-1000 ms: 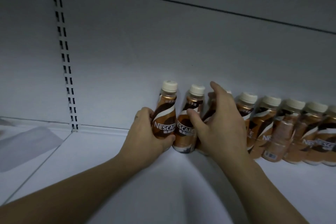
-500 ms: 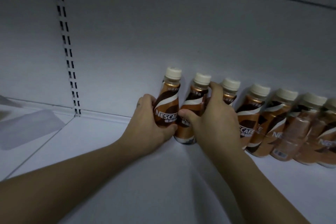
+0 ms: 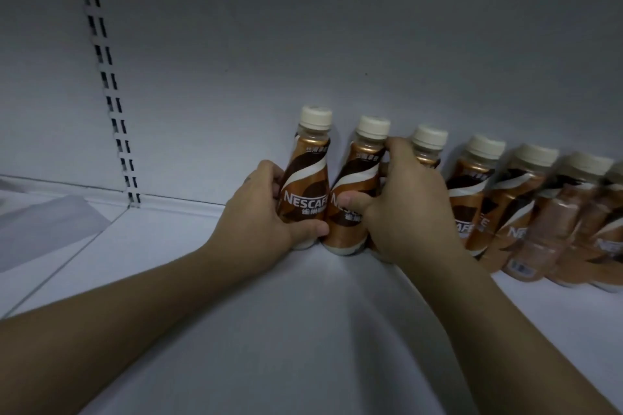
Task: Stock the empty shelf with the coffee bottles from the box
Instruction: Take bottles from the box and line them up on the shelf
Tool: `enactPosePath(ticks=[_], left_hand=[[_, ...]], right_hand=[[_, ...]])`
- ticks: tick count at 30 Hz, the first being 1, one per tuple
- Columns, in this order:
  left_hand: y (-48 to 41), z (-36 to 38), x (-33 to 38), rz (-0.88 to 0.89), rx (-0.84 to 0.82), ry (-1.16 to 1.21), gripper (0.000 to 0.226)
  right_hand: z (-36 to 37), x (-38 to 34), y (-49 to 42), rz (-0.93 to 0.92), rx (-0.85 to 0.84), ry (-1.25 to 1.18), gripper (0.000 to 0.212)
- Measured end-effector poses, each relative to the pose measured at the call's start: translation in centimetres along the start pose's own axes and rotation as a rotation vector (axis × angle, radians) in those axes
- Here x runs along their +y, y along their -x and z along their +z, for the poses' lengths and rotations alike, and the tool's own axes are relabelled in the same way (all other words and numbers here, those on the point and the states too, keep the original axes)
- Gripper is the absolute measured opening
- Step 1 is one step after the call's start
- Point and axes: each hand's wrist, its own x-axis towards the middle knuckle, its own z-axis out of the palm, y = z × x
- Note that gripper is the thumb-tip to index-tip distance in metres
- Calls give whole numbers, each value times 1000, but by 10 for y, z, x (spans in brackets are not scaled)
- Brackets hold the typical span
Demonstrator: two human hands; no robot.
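Several brown Nescafe coffee bottles with cream caps stand in a row along the back wall of the white shelf (image 3: 303, 330). My left hand (image 3: 266, 212) is wrapped around the leftmost bottle (image 3: 308, 175), low on its body. My right hand (image 3: 404, 209) grips the second bottle (image 3: 357, 185), thumb across its label and fingers behind its neck. Behind my right hand a third bottle (image 3: 428, 141) shows only its cap and neck. More bottles (image 3: 526, 209) continue to the right, blurred at the edge. The box is out of view.
A slotted upright (image 3: 108, 84) runs down the back wall at the left. Beyond it, on the neighbouring shelf, lies a pale sheet (image 3: 50, 222). The back wall (image 3: 303, 44) stands directly behind the bottles. Bare shelf spreads in front of the row.
The view has shifted, so the bottle row sits slightly higher and closer. My right hand's fingers have curled tighter around the second bottle. My left hand keeps its hold.
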Motion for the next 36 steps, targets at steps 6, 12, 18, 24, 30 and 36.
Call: enactPosePath(ticks=[6, 12, 18, 24, 30, 36], left_hand=[[5, -4, 0, 18, -40, -19, 70], [7, -8, 16, 18, -38, 52, 80], [19, 5, 20, 1, -27, 76, 79], [14, 3, 15, 56, 35, 47, 69], [8, 3, 9, 84, 38, 35, 71], [4, 2, 7, 104, 40, 38, 73]], right_hand=[[-19, -14, 16, -56, 214, 87, 64], [-75, -20, -12, -63, 389, 39, 36], [-59, -27, -5, -132, 311, 61, 42], [-37, -39, -12, -218, 217, 198, 41], [-37, -27, -22, -178, 268, 228, 32], [-47, -27, -30, -133, 196, 77, 24]])
